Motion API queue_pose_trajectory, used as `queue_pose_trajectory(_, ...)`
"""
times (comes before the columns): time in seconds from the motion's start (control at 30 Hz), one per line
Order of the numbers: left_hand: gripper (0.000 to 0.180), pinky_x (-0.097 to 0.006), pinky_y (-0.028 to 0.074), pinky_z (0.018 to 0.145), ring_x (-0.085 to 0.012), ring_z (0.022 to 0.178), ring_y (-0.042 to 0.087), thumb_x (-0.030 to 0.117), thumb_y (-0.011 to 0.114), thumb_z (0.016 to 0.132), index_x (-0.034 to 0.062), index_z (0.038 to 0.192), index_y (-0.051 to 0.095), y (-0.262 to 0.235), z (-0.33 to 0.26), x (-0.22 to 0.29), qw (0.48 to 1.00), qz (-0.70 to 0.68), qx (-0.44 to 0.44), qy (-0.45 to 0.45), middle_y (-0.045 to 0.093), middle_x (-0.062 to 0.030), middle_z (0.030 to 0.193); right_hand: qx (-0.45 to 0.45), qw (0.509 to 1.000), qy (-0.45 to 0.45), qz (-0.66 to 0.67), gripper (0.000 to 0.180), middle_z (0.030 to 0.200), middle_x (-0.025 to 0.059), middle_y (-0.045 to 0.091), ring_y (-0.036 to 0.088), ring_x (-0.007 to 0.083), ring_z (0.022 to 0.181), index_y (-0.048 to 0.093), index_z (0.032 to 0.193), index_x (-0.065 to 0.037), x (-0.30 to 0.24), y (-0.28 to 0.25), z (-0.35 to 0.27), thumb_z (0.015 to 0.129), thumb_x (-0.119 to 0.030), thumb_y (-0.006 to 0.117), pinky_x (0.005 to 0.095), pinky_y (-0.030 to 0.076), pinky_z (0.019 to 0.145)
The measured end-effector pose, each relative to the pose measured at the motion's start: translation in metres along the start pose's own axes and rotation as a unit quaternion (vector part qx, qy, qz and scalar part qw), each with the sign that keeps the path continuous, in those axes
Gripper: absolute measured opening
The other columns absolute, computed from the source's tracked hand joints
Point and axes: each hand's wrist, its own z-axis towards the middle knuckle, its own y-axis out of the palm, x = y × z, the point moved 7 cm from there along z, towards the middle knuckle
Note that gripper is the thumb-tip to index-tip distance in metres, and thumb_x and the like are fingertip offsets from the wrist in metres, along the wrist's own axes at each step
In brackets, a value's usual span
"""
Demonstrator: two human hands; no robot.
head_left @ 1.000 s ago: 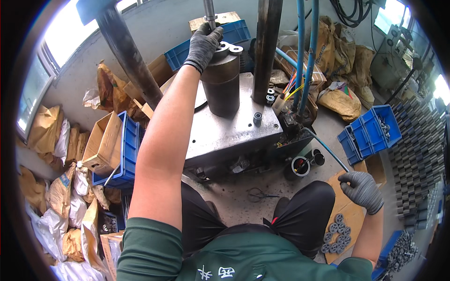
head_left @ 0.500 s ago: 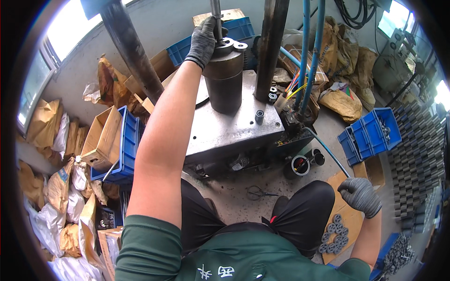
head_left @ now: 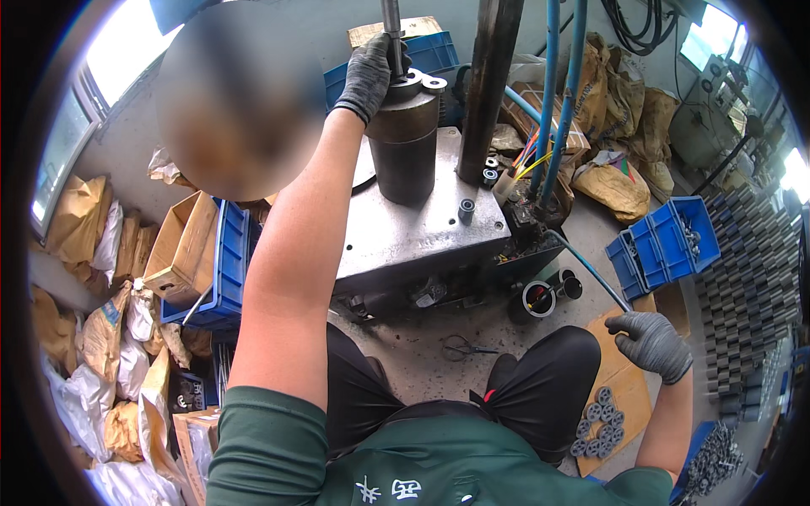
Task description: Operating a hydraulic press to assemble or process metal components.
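Note:
My left hand (head_left: 369, 78), in a grey glove, is closed around the lower part of an upright steel rod (head_left: 392, 38). The rod stands over a thick dark metal cylinder (head_left: 405, 156) on a press table (head_left: 405, 244). Beside the rod, a small light-metal link with round holes (head_left: 434, 84) lies on the cylinder's top. My right hand (head_left: 656, 346), gloved too, has its fingers curled at the end of a long blue-green lever (head_left: 595, 271); its thumb shows apart from them. A short metal bushing (head_left: 467, 209) stands on the table's right part.
Dark columns (head_left: 489, 93) and blue pipes (head_left: 564, 110) rise by the table. Grey ringed parts (head_left: 601, 426) lie on cardboard at right, near blue bins (head_left: 666, 244) and stacked metal parts (head_left: 742, 304). Scissors (head_left: 464, 347) lie on the floor. Sacks (head_left: 110, 337) fill the left side.
My right hand has shifted slightly right at the lever's end, its fingers a little looser and the thumb showing more. The left hand stays around the rod.

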Motion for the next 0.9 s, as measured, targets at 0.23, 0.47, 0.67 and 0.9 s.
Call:
queue_pose_trajectory(0.23,0.039,-0.032,0.061,0.064,-0.0194,0.069,0.072,0.035,0.054,0.105,0.0003,0.101,0.071,0.000,-0.002,0.001,1.000,0.002,0.009,0.001,0.072,-0.0094,0.081,0.075,0.996,0.001,0.054,0.027,0.103,0.0172,0.077,0.075,0.0319,0.095,0.075,0.113,-0.001,0.004,-0.009,0.000,0.087,-0.004,0.066,0.0385,0.060,0.087)
queue_pose_trajectory(0.47,0.039,-0.032,0.061,0.064,-0.0196,0.070,0.072,0.035,0.054,0.105,0.0002,0.100,0.071,0.000,-0.002,0.001,1.000,0.004,0.011,-0.002,0.072,-0.0099,0.081,0.052,0.997,0.007,0.056,0.025,0.101,0.0164,0.077,0.075,0.0330,0.093,0.075,0.111,-0.002,0.003,-0.008,0.001,0.088,-0.006,0.066,0.0400,0.059,0.086)
queue_pose_trajectory(0.67,0.039,-0.033,0.061,0.064,-0.0203,0.070,0.073,0.035,0.054,0.105,0.0003,0.099,0.071,-0.001,-0.003,0.003,1.000,0.015,0.011,0.005,0.072,-0.0104,0.081,0.022,0.998,-0.025,0.051,0.024,0.103,0.0172,0.076,0.074,0.0340,0.093,0.075,0.110,-0.002,0.002,-0.005,0.003,0.089,-0.005,0.066,0.0391,0.059,0.087)
queue_pose_trajectory(0.9,0.038,-0.033,0.061,0.067,-0.0197,0.073,0.073,0.034,0.056,0.105,0.0001,0.101,0.071,-0.001,0.000,-0.001,1.000,-0.011,0.007,-0.013,0.073,-0.0104,0.082,0.162,0.985,-0.022,0.061,0.020,0.097,0.0181,0.074,0.073,0.0359,0.091,0.073,0.106,-0.001,-0.001,-0.029,0.004,0.087,0.000,0.068,0.0402,0.058,0.084)
